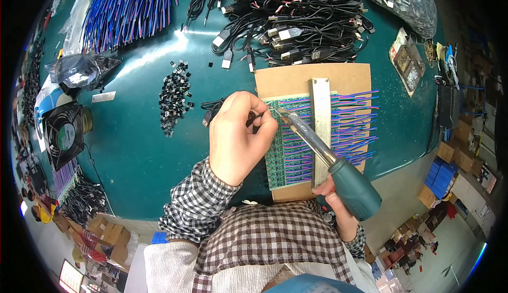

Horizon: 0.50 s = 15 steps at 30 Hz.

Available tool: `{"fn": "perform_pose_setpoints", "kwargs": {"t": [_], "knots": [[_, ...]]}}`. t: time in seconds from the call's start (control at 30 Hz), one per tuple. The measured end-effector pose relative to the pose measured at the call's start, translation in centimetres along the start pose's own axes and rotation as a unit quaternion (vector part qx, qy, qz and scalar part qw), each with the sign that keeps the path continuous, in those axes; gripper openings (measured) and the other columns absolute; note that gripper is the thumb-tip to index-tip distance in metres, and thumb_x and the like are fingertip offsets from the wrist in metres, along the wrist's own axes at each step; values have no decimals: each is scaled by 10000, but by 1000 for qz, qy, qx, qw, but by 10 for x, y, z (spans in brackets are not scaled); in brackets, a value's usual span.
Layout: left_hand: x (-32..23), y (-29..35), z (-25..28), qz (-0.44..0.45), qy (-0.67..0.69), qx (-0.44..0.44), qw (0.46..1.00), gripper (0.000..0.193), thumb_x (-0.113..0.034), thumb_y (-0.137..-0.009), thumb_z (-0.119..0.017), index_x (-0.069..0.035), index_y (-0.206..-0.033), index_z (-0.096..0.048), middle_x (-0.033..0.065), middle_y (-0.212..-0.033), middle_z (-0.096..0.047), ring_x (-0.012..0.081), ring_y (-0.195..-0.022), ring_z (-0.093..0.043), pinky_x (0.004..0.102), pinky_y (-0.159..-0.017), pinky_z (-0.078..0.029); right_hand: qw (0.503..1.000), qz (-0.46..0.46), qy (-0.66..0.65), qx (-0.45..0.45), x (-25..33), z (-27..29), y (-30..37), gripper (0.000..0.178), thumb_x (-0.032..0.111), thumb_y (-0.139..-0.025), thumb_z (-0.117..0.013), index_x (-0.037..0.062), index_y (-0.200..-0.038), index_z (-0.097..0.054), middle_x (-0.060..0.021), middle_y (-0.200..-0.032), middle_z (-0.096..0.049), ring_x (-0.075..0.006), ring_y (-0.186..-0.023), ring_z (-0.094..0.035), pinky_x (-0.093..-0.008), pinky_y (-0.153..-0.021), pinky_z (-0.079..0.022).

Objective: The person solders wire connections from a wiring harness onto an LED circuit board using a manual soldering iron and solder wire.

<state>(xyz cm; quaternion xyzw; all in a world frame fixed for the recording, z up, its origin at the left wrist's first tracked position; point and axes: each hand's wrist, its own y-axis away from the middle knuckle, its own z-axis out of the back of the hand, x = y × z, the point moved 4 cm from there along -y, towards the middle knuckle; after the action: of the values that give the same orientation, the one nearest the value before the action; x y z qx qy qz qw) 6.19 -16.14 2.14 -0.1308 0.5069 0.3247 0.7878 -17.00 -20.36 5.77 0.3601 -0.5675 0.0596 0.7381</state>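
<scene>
My left hand (238,134) pinches a thin black cable (256,117) near its stripped end, over the upper left edge of a green circuit board panel (275,160). My right hand (338,205) is closed around a soldering iron (355,190) with a dark green handle. The iron's tip meets or nearly meets the panel's top edge, just right of my left fingertips; exact contact is too small to tell. Rows of blue and pink wires (352,123) run right from the panel. A pale flat bar (320,134) lies across them, on a brown board (288,78).
Black USB cables (296,28) are heaped at the back. Small black parts (174,97) lie left of my left hand. Blue wire bundles (129,12) are far left, a fan (64,134) at the left edge. A soldering tray (407,62) sits at the right.
</scene>
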Motion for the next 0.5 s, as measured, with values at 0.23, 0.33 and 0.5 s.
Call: {"fn": "perform_pose_setpoints", "kwargs": {"t": [0.23, 0.33, 0.5], "knots": [[1, 1, 1, 2, 2, 2, 1000, 123, 12, -694, -610, -16, -758, -509, 78, -689, -517, 161, -554, -532, 266, -469, -438, 999, 23, 36, 27, -3, -1, -1, 361, 1, -721, -707, -50, -1042, -550, -95, -799, -661, -143, -754, -634, -271, -724, -503], [2, 1, 1, 5, 11, 1, 1000, 123, 12, -693, -611, -16, -755, -508, 76, -688, -516, 156, -550, -529, 263, -467, -436, 999, 20, 30, 28, -4, -1, -1, 385, -3, -723, -706, -54, -1064, -534, -95, -801, -661, -139, -759, -634, -267, -724, -504], [2, 1, 0, 0, 13, 0, 1000, 95, 37, -721, -612, 2, -751, -529, 14, -711, -504, 23, -542, -421, 172, -470, -346, 999, 15, 25, 18, -5, -2, -1, 392, -9, -725, -704, -58, -1070, -525, -95, -803, -661, -139, -762, -636, -267, -722, -505]]}}
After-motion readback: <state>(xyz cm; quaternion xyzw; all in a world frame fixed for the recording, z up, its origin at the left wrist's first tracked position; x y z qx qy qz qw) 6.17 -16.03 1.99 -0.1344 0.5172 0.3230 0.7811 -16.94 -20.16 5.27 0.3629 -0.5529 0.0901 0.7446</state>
